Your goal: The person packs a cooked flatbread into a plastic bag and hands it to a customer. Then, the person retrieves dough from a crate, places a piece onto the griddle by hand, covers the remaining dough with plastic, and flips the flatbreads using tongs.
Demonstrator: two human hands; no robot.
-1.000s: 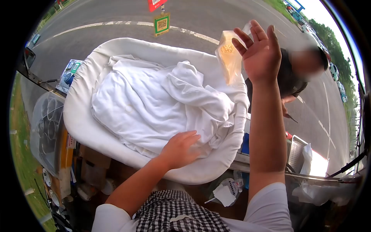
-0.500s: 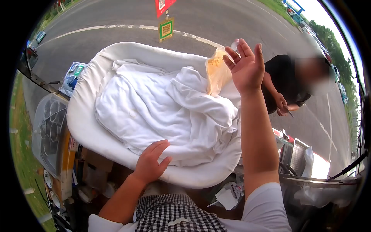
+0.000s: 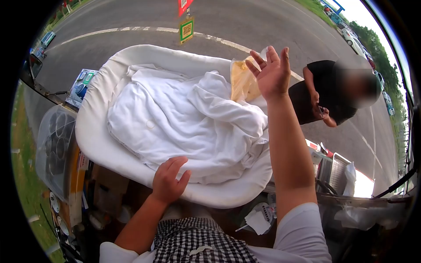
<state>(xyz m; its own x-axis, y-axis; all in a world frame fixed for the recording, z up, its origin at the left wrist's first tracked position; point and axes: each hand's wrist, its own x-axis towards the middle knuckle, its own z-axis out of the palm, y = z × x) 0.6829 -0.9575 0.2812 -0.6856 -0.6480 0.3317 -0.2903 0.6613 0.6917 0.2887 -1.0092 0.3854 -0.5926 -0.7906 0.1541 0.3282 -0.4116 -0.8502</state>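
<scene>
A large oval basket [image 3: 94,131] lined with white cloth holds a heap of folded white fabric [image 3: 175,118]. My left hand [image 3: 170,179] rests at its near rim, fingers apart, with nothing in it. Raised over the far right side, my right hand [image 3: 274,74] is palm up with its fingers spread and holds nothing. Just left of and behind that hand, a clear plastic bag [image 3: 242,81] with yellowish contents stands against the fabric; its right part is hidden.
A person in black [image 3: 326,92] stands beyond the right side, hands together round a small dark object. A QR-code sign [image 3: 186,30] hangs at the far side. Left are a plastic container [image 3: 55,149] and a box [image 3: 81,87]; right, a metal rack [image 3: 337,173].
The person in black appears farther right and more upright. The bag has tilted slightly, and my right hand sits a little further left. My left hand has barely moved.
</scene>
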